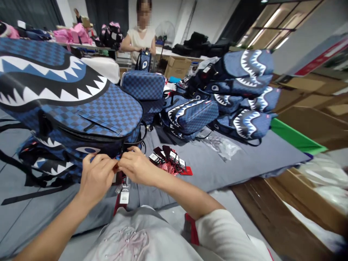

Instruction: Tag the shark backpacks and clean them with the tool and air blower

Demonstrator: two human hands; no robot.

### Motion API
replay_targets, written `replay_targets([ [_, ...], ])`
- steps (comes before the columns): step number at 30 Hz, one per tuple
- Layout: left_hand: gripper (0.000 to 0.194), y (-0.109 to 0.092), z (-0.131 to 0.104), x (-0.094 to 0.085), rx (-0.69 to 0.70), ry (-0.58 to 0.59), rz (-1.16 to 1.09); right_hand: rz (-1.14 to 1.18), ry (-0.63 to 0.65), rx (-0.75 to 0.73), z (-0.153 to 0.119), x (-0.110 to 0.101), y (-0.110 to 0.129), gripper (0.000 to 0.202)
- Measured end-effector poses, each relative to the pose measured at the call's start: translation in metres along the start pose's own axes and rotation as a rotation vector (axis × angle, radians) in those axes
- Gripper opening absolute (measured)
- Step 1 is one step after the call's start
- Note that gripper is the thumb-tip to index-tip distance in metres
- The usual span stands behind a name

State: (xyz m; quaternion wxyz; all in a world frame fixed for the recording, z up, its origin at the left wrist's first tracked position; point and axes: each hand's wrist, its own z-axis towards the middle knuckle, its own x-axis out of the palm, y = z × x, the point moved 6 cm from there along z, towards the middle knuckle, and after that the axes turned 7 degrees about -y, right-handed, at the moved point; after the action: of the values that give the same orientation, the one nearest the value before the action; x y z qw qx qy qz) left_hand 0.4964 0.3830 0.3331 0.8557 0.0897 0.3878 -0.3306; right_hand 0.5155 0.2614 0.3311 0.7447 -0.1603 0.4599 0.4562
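A large blue-and-black checkered backpack (108,105) with a printed shark mouth lies on the grey-covered table, its rounded end toward the right. At its near side, below the printed eye, my left hand (98,172) and my right hand (137,165) meet with fingertips pinched together. From between them dangles a hang tag (124,195) with a white label; the part in the fingers is mostly hidden. To the right of my right hand lies a fanned pile of hang tags (170,159) with red strings. Another shark-print backpack (51,159) is partly underneath the large one.
Shark-print backpacks (244,101) are stacked at the right, with others (187,114) mid-table. A clear plastic bag (224,145) lies before them. Across the table a person (141,40) handles a small bag (143,61). Cardboard boxes (307,108) stand at the right.
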Motion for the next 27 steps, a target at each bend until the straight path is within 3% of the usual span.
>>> replay_targets([
  [6, 0.016, 0.002, -0.009, 0.005, 0.071, -0.012, -0.094, 0.036, -0.040, 0.091, 0.001, 0.002, -0.006, 0.018],
  [12, 0.008, 0.009, -0.007, 0.004, -0.052, -0.070, -0.036, 0.133, -0.089, 0.106, 0.001, 0.001, -0.007, 0.012],
  [16, 0.010, 0.003, -0.007, 0.002, 0.003, -0.005, -0.101, 0.175, -0.125, 0.123, -0.001, -0.001, -0.008, 0.011],
  [21, 0.002, 0.003, -0.004, -0.004, -0.043, -0.047, -0.043, 0.267, -0.164, 0.167, -0.004, -0.004, -0.009, 0.009],
  [24, 0.011, -0.002, -0.002, -0.003, 0.003, -0.015, -0.061, 0.327, -0.204, 0.171, -0.005, -0.006, -0.009, 0.008],
  [27, 0.006, -0.004, 0.000, -0.008, 0.026, -0.075, -0.005, 0.415, -0.276, 0.201, -0.007, -0.010, -0.012, 0.004],
])
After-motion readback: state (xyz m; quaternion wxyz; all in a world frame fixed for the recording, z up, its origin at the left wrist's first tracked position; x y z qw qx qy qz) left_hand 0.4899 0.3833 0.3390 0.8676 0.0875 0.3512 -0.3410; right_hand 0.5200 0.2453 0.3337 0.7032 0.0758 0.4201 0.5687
